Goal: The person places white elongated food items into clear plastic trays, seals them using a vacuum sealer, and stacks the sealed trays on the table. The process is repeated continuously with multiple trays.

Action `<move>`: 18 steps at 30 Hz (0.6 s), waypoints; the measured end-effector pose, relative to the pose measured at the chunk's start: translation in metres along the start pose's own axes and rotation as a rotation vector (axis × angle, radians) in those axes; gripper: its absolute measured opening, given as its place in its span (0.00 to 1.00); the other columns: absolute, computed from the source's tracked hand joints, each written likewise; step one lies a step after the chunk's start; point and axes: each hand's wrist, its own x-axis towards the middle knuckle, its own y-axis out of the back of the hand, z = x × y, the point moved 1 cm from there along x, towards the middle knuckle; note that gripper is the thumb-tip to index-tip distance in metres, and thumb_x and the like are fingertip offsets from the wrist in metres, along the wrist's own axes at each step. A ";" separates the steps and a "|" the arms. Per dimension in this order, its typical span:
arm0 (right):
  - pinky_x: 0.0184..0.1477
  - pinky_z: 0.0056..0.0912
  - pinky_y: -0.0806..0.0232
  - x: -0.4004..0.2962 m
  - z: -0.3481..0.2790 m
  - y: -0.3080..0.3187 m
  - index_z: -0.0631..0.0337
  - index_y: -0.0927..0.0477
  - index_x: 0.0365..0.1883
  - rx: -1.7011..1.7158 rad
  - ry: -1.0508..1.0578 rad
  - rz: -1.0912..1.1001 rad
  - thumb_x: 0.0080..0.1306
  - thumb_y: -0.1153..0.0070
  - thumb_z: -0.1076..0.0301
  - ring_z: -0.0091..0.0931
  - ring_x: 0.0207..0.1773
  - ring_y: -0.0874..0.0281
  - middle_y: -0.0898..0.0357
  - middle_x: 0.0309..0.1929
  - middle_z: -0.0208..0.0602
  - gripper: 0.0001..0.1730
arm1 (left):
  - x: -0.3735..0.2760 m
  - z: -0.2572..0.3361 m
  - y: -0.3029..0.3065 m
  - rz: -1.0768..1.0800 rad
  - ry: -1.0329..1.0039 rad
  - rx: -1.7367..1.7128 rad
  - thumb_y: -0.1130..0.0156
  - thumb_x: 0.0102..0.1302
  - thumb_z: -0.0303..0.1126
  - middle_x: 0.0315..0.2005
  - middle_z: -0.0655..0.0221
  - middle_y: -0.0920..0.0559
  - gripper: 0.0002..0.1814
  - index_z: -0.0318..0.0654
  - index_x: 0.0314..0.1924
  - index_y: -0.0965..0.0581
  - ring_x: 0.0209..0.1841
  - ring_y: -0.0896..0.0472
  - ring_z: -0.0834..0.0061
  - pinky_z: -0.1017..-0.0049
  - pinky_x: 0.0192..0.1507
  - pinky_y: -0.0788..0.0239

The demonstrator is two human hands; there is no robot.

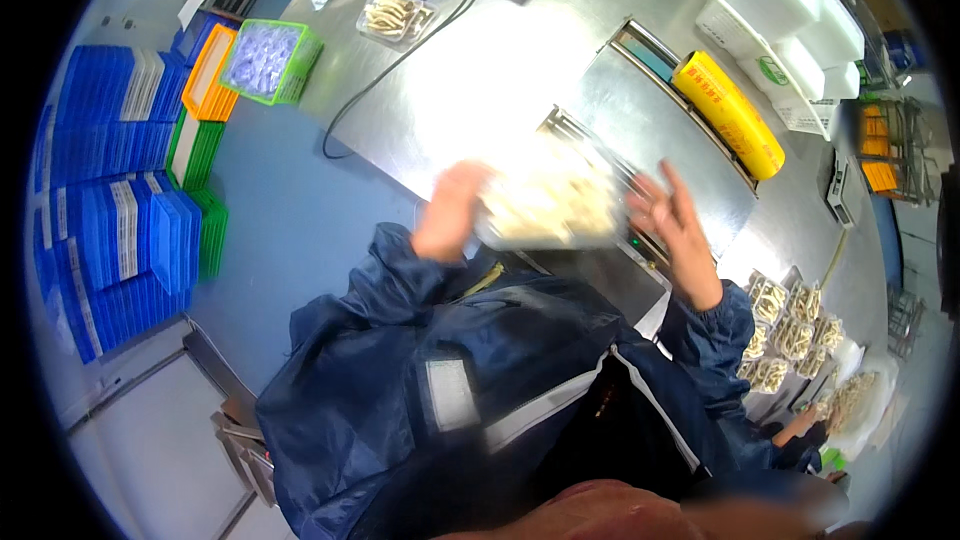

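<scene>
A clear plastic tray of pale, long-stemmed mushrooms (551, 199) is held up in front of my chest, blurred and overexposed. My left hand (454, 202) grips its left end. Just off the tray's right end is my right hand (671, 229), its fingers spread; whether a fingertip touches the tray cannot be told. Beneath and beyond them stands a film-wrapping machine (652, 127) with a flat metal plate. A yellow roll of wrapping film (727, 114), printed with writing, lies along its far right side.
Filled mushroom trays (791, 334) stand at right, near a co-worker's hand (799, 424). A white basket (739, 22) holds empty trays. Another filled tray (390, 15) and a black cable (405, 64) lie on the steel table (420, 112). Blue crates (112, 165) and a green basket (304, 64) are at left.
</scene>
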 end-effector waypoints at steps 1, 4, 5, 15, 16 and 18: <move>0.64 0.33 0.40 0.010 -0.014 0.000 0.63 0.47 0.72 -0.007 0.051 0.138 0.73 0.52 0.55 0.32 0.63 0.31 0.34 0.65 0.45 0.36 | 0.027 -0.017 0.020 0.077 -0.177 0.337 0.52 0.71 0.30 0.45 0.57 0.21 0.16 0.33 0.55 0.27 0.47 0.22 0.62 0.68 0.53 0.31; 0.55 0.31 0.34 0.006 -0.017 0.034 0.64 0.46 0.71 0.222 -0.025 0.164 0.74 0.55 0.57 0.30 0.54 0.25 0.29 0.60 0.46 0.33 | 0.126 -0.118 0.081 0.415 0.206 -0.946 0.52 0.70 0.30 0.49 0.56 0.22 0.16 0.29 0.53 0.28 0.50 0.22 0.61 0.65 0.53 0.29; 0.51 0.28 0.32 0.002 -0.015 0.046 0.65 0.41 0.68 0.218 -0.062 0.156 0.74 0.53 0.58 0.29 0.49 0.23 0.24 0.55 0.44 0.30 | 0.153 -0.190 0.129 0.416 0.139 -1.068 0.51 0.70 0.31 0.53 0.54 0.23 0.18 0.27 0.55 0.29 0.54 0.23 0.60 0.63 0.56 0.30; 0.39 0.25 0.29 -0.234 0.211 0.259 0.62 0.23 0.49 0.188 -0.500 1.270 0.68 0.45 0.62 0.21 0.36 0.23 0.20 0.38 0.33 0.16 | 0.319 -0.264 0.141 0.397 0.311 -0.397 0.47 0.70 0.35 0.47 0.61 0.24 0.17 0.33 0.53 0.32 0.49 0.24 0.65 0.67 0.54 0.31; 0.37 0.25 0.29 -0.249 0.221 0.259 0.62 0.21 0.46 0.202 -0.561 1.356 0.68 0.46 0.61 0.22 0.35 0.23 0.19 0.36 0.32 0.15 | 0.319 -0.263 0.149 0.393 0.332 -0.350 0.47 0.69 0.36 0.46 0.62 0.24 0.16 0.34 0.52 0.32 0.48 0.24 0.65 0.67 0.53 0.30; 0.35 0.25 0.29 -0.286 0.255 0.267 0.61 0.21 0.45 0.268 -0.585 1.398 0.68 0.47 0.61 0.22 0.33 0.23 0.19 0.34 0.31 0.14 | 0.320 -0.258 0.139 0.347 0.391 -0.274 0.46 0.69 0.36 0.43 0.64 0.24 0.15 0.35 0.50 0.31 0.46 0.23 0.66 0.68 0.51 0.30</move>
